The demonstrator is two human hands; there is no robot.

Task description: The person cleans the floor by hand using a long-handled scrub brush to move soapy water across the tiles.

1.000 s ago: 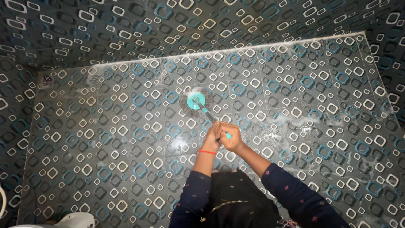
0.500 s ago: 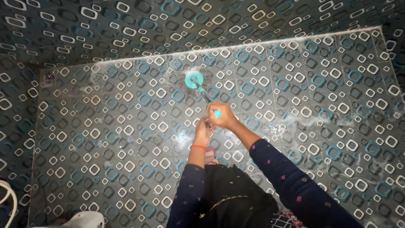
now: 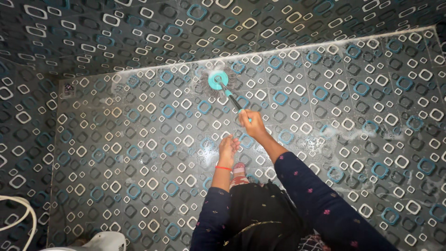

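The spin mop (image 3: 223,88) lies stretched away from the person, its round teal head with grey strands pressed on the floor (image 3: 139,139) right beside the line where the floor meets the far wall (image 3: 139,32). White foam clings around the mop head and along that joint. The mop's handle slants back from the head toward the person, teal and silver along its length.

The right hand (image 3: 251,124) is closed around the near end of the handle, fingers wrapped tight, arm reaching well forward. The left hand (image 3: 227,148) sits lower and nearer the body, just beside the right wrist; its fingers are loosely curled, and I cannot tell whether it has hold of anything, since the handle appears to end at the right hand. A thin red thread (image 3: 223,168) circles the left wrist. Both arms wear dark sleeves with small pink dots.

The floor and walls share one tile pattern of white and blue rounded squares on dark grey. Soapy streaks (image 3: 353,135) smear the floor to the right. A white hose (image 3: 21,209) curves in at the lower left, near a white rounded fixture (image 3: 93,242) at the bottom edge.
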